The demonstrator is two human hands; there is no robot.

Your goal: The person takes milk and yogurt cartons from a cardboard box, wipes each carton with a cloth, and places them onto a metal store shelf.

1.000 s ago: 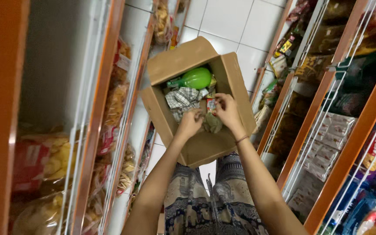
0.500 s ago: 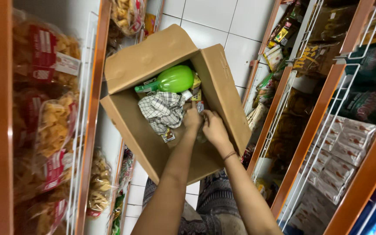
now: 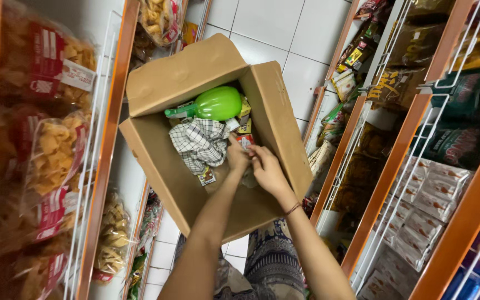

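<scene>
Both hands were down in the cardboard box [image 3: 273, 128]: left hand [image 3: 238, 158] and right hand [image 3: 269, 173] together, maybe pinching a small packet [image 3: 245, 141], beside the checkered cloth [image 3: 198, 143].

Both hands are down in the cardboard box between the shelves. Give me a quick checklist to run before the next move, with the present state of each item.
1. Box flaps open: ok. The cardboard box stands open with its flaps spread.
2. Both hands inside: ok. The left hand and right hand are together in the box, beside the checked cloth.
3. Grip on a small item: cannot tell. The fingers meet over small packets, but what they hold is hidden.
4. Green spray bottle out of the way: ok. It lies at the far end, apart from the hands.
5. Box support: cannot tell. Its underside is hidden.
</scene>
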